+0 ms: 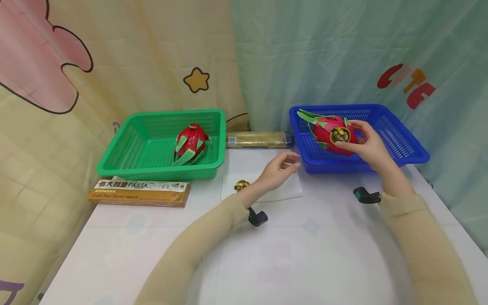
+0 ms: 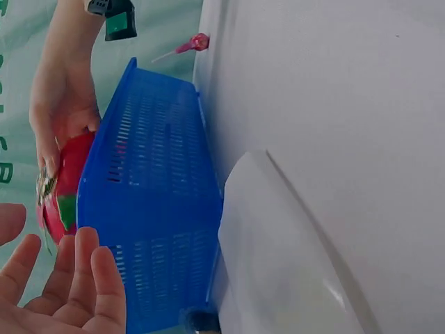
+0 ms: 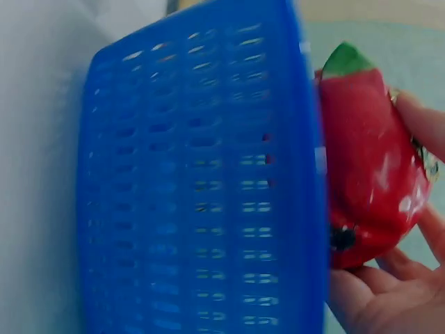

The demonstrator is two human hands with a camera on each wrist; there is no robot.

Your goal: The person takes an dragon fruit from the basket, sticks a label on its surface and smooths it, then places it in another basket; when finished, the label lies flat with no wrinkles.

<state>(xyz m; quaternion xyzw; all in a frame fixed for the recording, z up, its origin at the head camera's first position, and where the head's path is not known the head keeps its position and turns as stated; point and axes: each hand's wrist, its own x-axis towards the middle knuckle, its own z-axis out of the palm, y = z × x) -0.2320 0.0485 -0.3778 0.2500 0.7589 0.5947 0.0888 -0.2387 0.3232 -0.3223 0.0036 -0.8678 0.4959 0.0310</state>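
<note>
My right hand grips a red dragon fruit with green scales and a round black-and-gold sticker. It holds the fruit over the blue basket, near its front rim. In the right wrist view the fruit's glossy red side shows past the basket wall, with fingers curled beneath. My left hand holds nothing; its fingers are loosely bent, just left of the blue basket's front corner. A second dragon fruit lies in the green basket at left.
A pasta box lies before the green basket. Between the baskets is a clear pack of noodles. A white packet with a round sticker lies under the left forearm. In the left wrist view, a lollipop lies beyond the blue basket.
</note>
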